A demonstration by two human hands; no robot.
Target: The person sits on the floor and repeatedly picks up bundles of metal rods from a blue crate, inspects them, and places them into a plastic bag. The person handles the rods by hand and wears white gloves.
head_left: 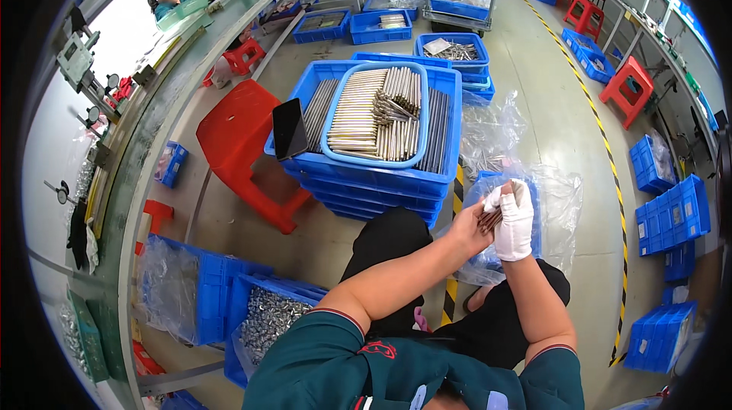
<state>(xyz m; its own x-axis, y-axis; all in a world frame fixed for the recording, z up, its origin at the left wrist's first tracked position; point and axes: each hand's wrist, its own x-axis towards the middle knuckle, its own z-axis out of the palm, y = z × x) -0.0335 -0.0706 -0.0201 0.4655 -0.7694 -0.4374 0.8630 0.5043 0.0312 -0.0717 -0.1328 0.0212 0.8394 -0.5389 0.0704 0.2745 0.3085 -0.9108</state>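
Note:
In front of me to the right, my left hand (472, 229) and my right hand (516, 221) are together over a blue crate (534, 229) lined with clear plastic. A white glove covers my right hand; the left is mostly bare. Both are closed around a small bundle of thin metal rods (489, 220), whose ends show between them. Left of the hands, a light blue tray (326, 129) sits on a stack of blue crates (358, 195). It holds rows of shiny metal rods (358, 109), with some lying crosswise on top. Darker rods (436, 129) stand beside the tray.
A black phone (290, 129) leans at the stack's left corner, next to a red stool (242, 152). A crate of small metal parts (268, 320) stands near my left side. Clear plastic bags (496, 132) lie beyond my hands. A workbench (164, 124) runs along the left.

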